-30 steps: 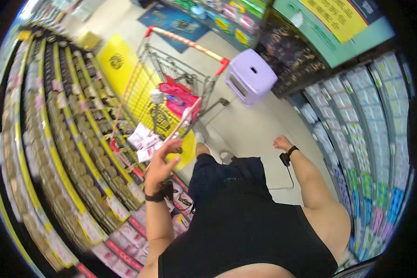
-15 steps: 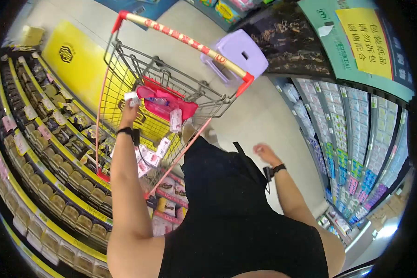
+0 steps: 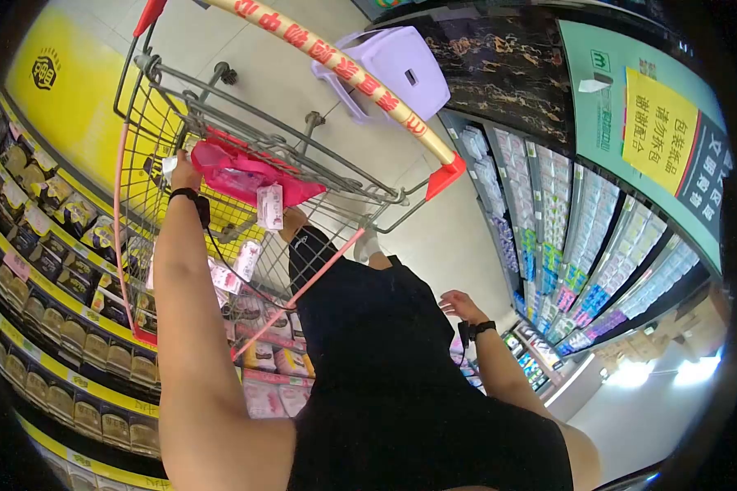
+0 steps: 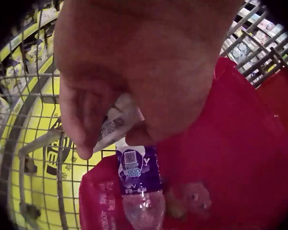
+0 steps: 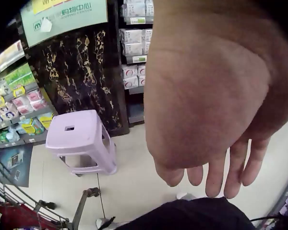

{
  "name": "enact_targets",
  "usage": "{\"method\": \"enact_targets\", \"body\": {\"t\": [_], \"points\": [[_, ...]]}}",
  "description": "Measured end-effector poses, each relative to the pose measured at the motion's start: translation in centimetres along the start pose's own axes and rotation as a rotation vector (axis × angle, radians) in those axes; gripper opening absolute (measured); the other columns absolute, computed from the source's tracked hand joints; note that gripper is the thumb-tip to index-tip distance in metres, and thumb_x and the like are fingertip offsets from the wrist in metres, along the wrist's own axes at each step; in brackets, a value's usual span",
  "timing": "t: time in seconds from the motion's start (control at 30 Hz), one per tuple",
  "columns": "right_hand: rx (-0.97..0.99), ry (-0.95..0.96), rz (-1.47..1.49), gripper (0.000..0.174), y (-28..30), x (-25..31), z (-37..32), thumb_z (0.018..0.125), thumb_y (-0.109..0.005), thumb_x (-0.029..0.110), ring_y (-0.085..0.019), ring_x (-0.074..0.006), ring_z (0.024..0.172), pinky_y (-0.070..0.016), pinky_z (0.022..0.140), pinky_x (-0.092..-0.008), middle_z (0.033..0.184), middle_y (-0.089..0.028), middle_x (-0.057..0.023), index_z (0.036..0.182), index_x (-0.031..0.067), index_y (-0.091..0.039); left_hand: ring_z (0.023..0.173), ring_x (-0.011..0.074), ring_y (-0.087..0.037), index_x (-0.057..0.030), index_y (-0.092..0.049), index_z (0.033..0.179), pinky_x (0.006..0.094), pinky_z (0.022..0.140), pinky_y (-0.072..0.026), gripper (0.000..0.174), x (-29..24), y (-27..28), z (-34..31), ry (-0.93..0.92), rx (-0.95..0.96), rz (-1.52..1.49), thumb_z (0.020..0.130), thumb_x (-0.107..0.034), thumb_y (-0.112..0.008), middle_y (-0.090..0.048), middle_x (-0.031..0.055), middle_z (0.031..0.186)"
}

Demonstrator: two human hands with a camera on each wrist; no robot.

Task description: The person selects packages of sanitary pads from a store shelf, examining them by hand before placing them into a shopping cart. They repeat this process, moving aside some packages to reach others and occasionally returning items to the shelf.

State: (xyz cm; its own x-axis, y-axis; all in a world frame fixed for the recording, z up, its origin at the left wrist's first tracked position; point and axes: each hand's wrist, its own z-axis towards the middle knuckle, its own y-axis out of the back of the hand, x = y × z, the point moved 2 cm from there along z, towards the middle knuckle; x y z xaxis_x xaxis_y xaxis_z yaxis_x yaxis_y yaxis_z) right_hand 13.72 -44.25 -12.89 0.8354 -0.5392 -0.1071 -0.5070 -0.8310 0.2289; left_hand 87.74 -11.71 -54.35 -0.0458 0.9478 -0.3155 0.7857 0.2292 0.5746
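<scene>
My left hand (image 3: 187, 173) reaches into the shopping cart (image 3: 221, 86) and pinches a small white packet (image 4: 117, 122) with dark print. Most of the packet is hidden by the fingers. Just below that hand lies a bright pink bag (image 4: 221, 163), and a clear plastic bottle (image 4: 139, 177) with a purple label lies against it. A pink-and-white pack (image 3: 270, 206) leans by the bag's near side. More such packs (image 3: 236, 266) lie lower in the cart. My right hand (image 3: 464, 305) hangs beside the body with loose fingers, holding nothing.
Shelves of packaged goods (image 3: 74, 327) run along the left, and more shelves (image 3: 581, 221) stand at the right. A lilac plastic stool (image 5: 77, 136) stands on the floor behind the cart's handle, by a dark marbled panel (image 5: 72, 76). A yellow floor panel (image 3: 74, 90) lies beyond the cart.
One second ago the left hand was outside the cart with spread fingers; half a second ago it held the white packet over the cart. It is now beside the pink bag, and the cart appears nearer.
</scene>
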Motion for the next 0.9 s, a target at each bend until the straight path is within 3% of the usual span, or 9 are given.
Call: {"method": "enact_targets", "body": {"t": [0.1, 0.13, 0.3, 0.47, 0.5, 0.63, 0.67, 0.8, 0.9], "points": [[0.030, 0.080, -0.050, 0.025, 0.4, 4.7, 0.3, 0.105, -0.057, 0.024, -0.072, -0.0206, 0.096, -0.0579, 0.084, -0.0334, 0.106, -0.073, -0.0077, 0.120, 0.0062, -0.064, 0.118, 0.0469, -0.065, -0.0130, -0.047, 0.148, 0.0511, 0.094, -0.0539, 0.068, -1.7, 2.0, -2.2, 0.061, -0.015, 0.130, 0.091, -0.043, -0.069, -0.071, 0.0294, 0.116], [0.011, 0.121, -0.060, 0.025, 1.0, 6.4, 0.8, 0.105, -0.056, 0.025, -0.071, -0.0200, 0.095, -0.0572, 0.084, -0.0330, 0.106, -0.073, -0.0084, 0.119, 0.0060, -0.064, 0.096, 0.0407, -0.074, -0.0115, -0.050, 0.137, 0.0492, 0.082, -0.0576, 0.057, -1.4, 1.7, -2.7, 0.013, -0.102, 0.184, 0.087, -0.025, -0.072, -0.073, 0.0258, 0.108], [-0.083, 0.306, -0.025, 0.024, 4.2, 15.2, 3.1, 0.105, -0.054, 0.025, -0.070, -0.0187, 0.090, -0.0554, 0.082, -0.0318, 0.105, -0.073, -0.0091, 0.115, 0.0062, -0.065, 0.071, 0.0335, -0.076, -0.0136, -0.062, 0.136, 0.0439, 0.070, -0.0609, 0.049, -1.5, 3.8, -10.1, 0.166, -0.082, -0.189, 0.092, -0.036, -0.063, -0.076, 0.0217, 0.092], [0.024, 0.362, -0.150, 0.022, 6.8, 20.2, 8.7, 0.102, -0.056, 0.023, -0.071, -0.0197, 0.087, -0.0561, 0.079, -0.0326, 0.101, -0.074, -0.0089, 0.108, 0.0054, -0.069, 0.100, 0.0461, -0.071, -0.0221, -0.062, 0.135, 0.0523, 0.089, -0.0550, 0.047, 1.0, 2.7, -18.2, 0.133, -0.320, -0.224, 0.091, -0.035, -0.058, -0.075, 0.0258, 0.103], [0.050, 0.385, -0.224, 0.022, 6.7, 21.2, 9.3, 0.102, -0.056, 0.023, -0.071, -0.0206, 0.088, -0.0563, 0.079, -0.0329, 0.102, -0.074, -0.0093, 0.109, 0.0057, -0.068, 0.064, 0.0286, -0.073, -0.0158, -0.061, 0.139, 0.0422, 0.065, -0.0592, 0.050, 1.8, 2.1, -19.6, 0.086, -0.400, -0.210, 0.089, -0.023, -0.060, -0.076, 0.0213, 0.096], [0.171, 0.513, -0.499, 0.025, 6.1, 25.9, 12.2, 0.103, -0.055, 0.026, -0.072, -0.0224, 0.092, -0.0562, 0.079, -0.0336, 0.107, -0.073, -0.0101, 0.111, 0.0050, -0.066, 0.079, 0.0363, -0.075, -0.0208, -0.064, 0.130, 0.0476, 0.074, -0.0584, 0.042, 0.4, 1.6, -31.2, 0.156, -0.565, -0.384, 0.089, -0.024, -0.057, -0.076, 0.0216, 0.087], [0.190, 0.566, -0.571, 0.026, 5.6, 27.2, 12.8, 0.103, -0.055, 0.026, -0.072, -0.0224, 0.092, -0.0561, 0.079, -0.0335, 0.107, -0.073, -0.0102, 0.111, 0.0047, -0.066, 0.061, 0.0233, -0.070, -0.0129, -0.061, 0.134, 0.0363, 0.059, -0.0550, 0.047, -1.5, 2.6, -35.8, 0.142, -0.569, -0.491, 0.088, -0.009, -0.060, -0.074, 0.0165, 0.090], [0.261, 0.695, -0.721, 0.023, 3.7, 33.2, 15.6, 0.101, -0.059, 0.023, -0.068, -0.0168, 0.083, -0.0542, 0.072, -0.0309, 0.102, -0.071, -0.0103, 0.110, 0.0030, -0.066, 0.056, 0.0110, -0.054, -0.0085, -0.057, 0.139, 0.0275, 0.054, -0.0488, 0.056, -6.9, 1.9, -53.9, -0.171, -1.067, -1.091, 0.085, 0.007, -0.051, -0.064, 0.0074, 0.079], [0.285, 0.834, -0.898, 0.018, 0.2, 37.6, 17.6, 0.097, -0.063, 0.020, -0.061, -0.0116, 0.068, -0.0502, 0.060, -0.0276, 0.083, -0.068, -0.0069, 0.097, 0.0034, -0.068, 0.063, 0.0113, -0.058, -0.0054, -0.056, 0.137, 0.0255, 0.054, -0.0484, 0.060, -11.2, -2.1, -69.5, -0.405, -1.310, -1.378, 0.080, 0.012, -0.049, -0.068, 0.0127, 0.113]]}}
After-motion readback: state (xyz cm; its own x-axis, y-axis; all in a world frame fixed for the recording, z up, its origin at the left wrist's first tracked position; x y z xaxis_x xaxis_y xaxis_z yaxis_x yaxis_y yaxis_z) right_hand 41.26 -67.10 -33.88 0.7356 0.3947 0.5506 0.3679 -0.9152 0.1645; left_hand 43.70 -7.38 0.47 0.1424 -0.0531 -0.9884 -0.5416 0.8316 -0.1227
